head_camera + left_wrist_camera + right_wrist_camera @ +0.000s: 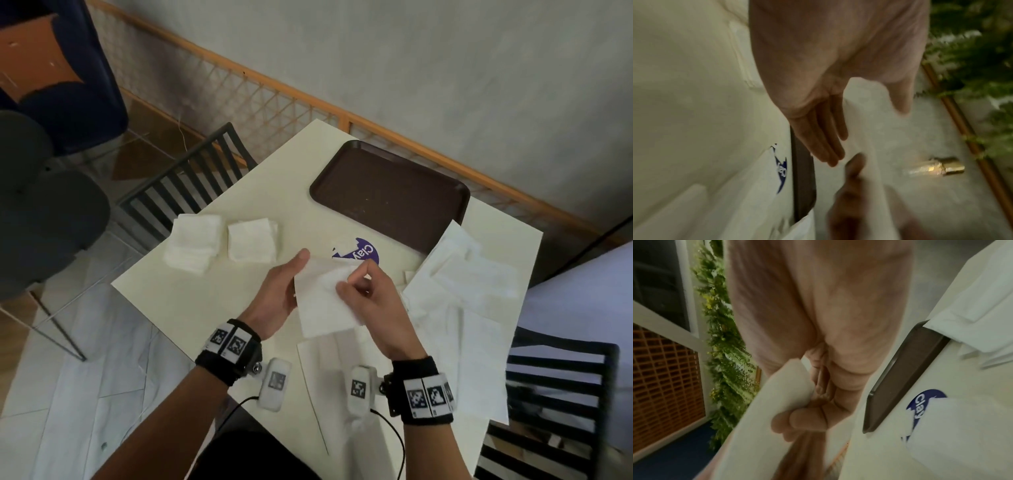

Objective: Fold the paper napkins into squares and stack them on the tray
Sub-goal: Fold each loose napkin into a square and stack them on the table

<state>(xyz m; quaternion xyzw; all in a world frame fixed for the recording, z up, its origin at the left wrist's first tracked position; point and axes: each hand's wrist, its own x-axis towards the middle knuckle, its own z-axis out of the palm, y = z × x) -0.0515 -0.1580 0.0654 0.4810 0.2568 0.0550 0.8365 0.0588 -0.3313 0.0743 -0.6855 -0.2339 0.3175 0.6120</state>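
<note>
1. Low in the head view's centre, a flat sheet lies on the table near its front edge, between the two wrists.

2. Just above it, mid-frame, both hands hold the napkin up off the table. The right hand has its fingers curled and pinches the napkin's upper right part; the right wrist view shows the paper clamped between thumb and curled fingers. The left hand lies along the napkin's left edge with fingers straight and together, thumb apart, supporting rather than gripping.

3. My judgement: the napkin is very light, thin and limp. It sags wherever it is unsupported, tears if pulled hard, and creases readily. It is best taken at corners or along an edge with a light pinch, then flattened on the table to set each fold.

4. At right of centre, a loose pile of unfolded napkins spreads over the table, one corner overlapping the tray's near rim.

5. At left, above the hands, two stacks of folded squares sit side by side on the table, not on the tray.

6. Farthest, upper centre-right, the brown tray holds no napkins, so stacking is not yet begun.
</note>
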